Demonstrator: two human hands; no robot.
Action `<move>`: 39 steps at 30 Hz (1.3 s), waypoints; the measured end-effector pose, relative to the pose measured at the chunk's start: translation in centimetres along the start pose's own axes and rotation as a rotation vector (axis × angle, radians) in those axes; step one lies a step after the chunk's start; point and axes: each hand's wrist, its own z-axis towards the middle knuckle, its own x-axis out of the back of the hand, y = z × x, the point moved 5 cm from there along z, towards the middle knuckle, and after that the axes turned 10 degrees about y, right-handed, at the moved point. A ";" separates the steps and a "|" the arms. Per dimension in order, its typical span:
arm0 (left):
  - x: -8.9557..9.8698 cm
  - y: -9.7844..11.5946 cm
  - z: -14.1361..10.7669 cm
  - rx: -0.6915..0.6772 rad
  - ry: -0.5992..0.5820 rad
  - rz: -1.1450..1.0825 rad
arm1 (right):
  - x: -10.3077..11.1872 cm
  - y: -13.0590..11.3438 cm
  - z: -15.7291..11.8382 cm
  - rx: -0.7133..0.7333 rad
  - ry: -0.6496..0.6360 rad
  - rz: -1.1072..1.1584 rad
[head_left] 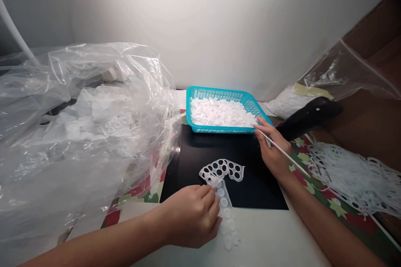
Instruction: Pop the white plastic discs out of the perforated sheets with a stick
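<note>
Strip [224, 206] looking partway emptied, overlapping the black mat [250, 194].
My left hand [194, 215] pinches it mid-length; its far end shows holes, its near end carries white discs [231, 225]. My right hand [274, 150] holds a thin stick [288, 157] beside the teal basket [219, 128], heaped with loose discs [216, 112].

Bright light washes the wall [175, 25] high above the basket [225, 128] nearly white, fading to gray at either side. Inside the basket, the white pieces [216, 112] look almost overexposed (their edges run together). Left of the basket, the plastic bag [147, 62] glares in streaks; far right of the basket, the brown box [372, 129] sinks into shadow.
</note>
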 end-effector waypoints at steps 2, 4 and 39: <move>0.1 0.0 0.0 -0.002 0.011 0.000 | 0.1 0.0 0.1 -0.003 0.003 0.002; 0.2 0.0 0.1 -0.006 0.021 0.000 | 0.3 0.0 0.1 -0.014 0.007 0.026; 0.4 0.0 0.2 0.001 0.026 0.012 | 0.9 1.5 0.2 -0.228 -0.070 -0.080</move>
